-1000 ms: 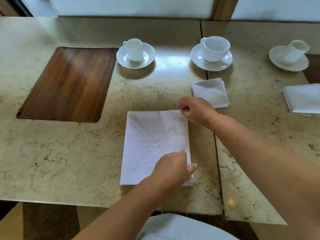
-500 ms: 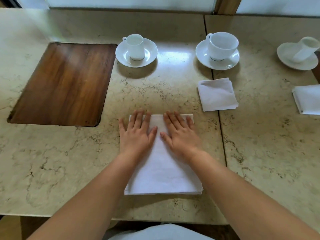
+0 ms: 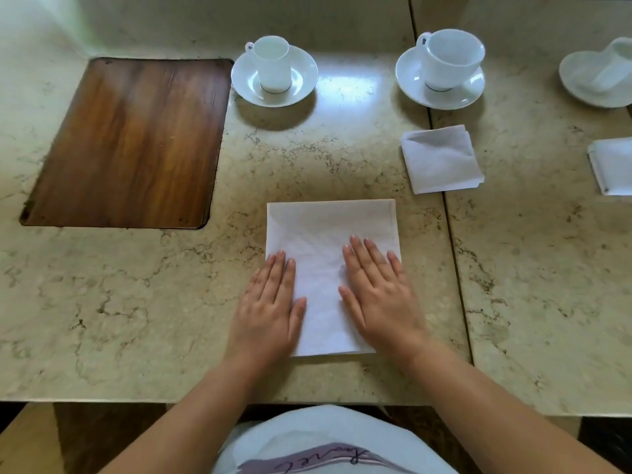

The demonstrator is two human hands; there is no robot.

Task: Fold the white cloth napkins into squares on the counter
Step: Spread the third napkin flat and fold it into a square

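Observation:
A white cloth napkin [image 3: 328, 230], folded into a tall rectangle, lies flat on the marble counter [image 3: 136, 302] in front of me. My left hand [image 3: 268, 306] presses flat on its lower left edge, fingers straight, partly on the counter. My right hand [image 3: 379, 295] lies flat on its lower right part, fingers straight and spread. A smaller square-folded napkin [image 3: 441, 159] sits beyond to the right. Another folded napkin [image 3: 612, 169] is cut off at the right edge.
A dark wooden inset panel [image 3: 130, 142] fills the counter's left. Three white cups on saucers stand along the back: left [image 3: 273, 71], middle [image 3: 444, 66], and one tipped on its saucer at far right [image 3: 602, 77]. A seam [image 3: 451, 227] splits the counter slabs.
Both hands went from pinching the napkin's right edge to lying flat on it, then slid from its top toward its lower part, spreading apart. The napkin stays in place.

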